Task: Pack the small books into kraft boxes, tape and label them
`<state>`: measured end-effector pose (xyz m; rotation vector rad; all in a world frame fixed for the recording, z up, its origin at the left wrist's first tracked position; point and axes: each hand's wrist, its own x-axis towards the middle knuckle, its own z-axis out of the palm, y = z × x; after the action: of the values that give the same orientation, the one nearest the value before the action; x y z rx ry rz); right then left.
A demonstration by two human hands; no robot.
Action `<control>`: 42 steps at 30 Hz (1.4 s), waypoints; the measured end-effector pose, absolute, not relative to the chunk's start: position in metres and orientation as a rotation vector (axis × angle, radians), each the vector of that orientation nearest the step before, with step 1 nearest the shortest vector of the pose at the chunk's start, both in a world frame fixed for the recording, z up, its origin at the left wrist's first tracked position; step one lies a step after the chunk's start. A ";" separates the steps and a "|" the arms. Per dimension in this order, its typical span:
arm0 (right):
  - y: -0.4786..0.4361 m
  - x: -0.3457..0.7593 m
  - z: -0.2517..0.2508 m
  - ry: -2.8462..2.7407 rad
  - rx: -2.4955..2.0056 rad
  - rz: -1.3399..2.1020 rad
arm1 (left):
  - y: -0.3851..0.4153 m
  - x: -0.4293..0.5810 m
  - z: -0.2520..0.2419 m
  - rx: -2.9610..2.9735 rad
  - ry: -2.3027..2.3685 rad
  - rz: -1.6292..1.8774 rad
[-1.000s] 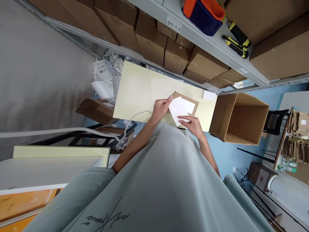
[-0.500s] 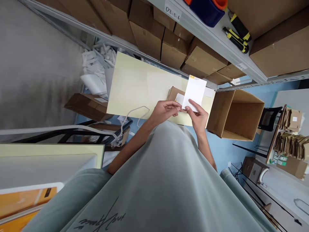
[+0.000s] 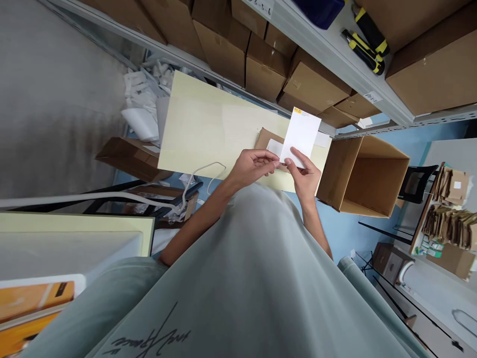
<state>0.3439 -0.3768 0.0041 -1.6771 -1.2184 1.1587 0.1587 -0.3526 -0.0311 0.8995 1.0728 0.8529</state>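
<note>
A white label sheet [image 3: 302,132] with a small yellow logo at its top left stands tilted above the table. My right hand [image 3: 306,178] is closed on its lower edge, thumb and fingers pinching it. At the sheet's lower left corner, the fingertips of my left hand [image 3: 254,166] are pressed together, apparently on that corner. Behind the sheet, a small cardboard box [image 3: 264,138] lies on the pale yellow tabletop [image 3: 203,117], partly covered. A white paper [image 3: 275,147] rests on that box, half hidden by the sheet and my fingers.
An open cardboard box [image 3: 376,179] stands right of the table. Shelved cartons [image 3: 266,64] line the back, with yellow-black cutters [image 3: 367,52] on the upper shelf. White packing scraps [image 3: 139,107] and a brown box [image 3: 130,158] are at the left. A white cable [image 3: 201,169] crosses the front edge.
The view has shifted slightly, so the table and shelves sit a little higher and further left. Both hands keep almost the same pose around the label sheet.
</note>
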 end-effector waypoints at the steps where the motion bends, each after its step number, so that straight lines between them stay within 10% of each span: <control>1: -0.377 0.345 0.004 -1.214 -1.671 1.166 | -0.352 0.160 -0.030 0.902 1.079 0.855; 27: -0.379 0.359 0.002 -1.405 -1.586 1.139 | -0.359 0.177 -0.018 1.280 1.124 0.897; 42: -0.377 0.355 -0.011 -0.780 -1.676 1.224 | -0.358 0.119 -0.072 0.389 1.133 1.171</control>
<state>0.3548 -0.3774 -0.0106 -1.6762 -0.7795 1.2240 0.1192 -0.3578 -0.0715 0.3891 1.1332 1.1712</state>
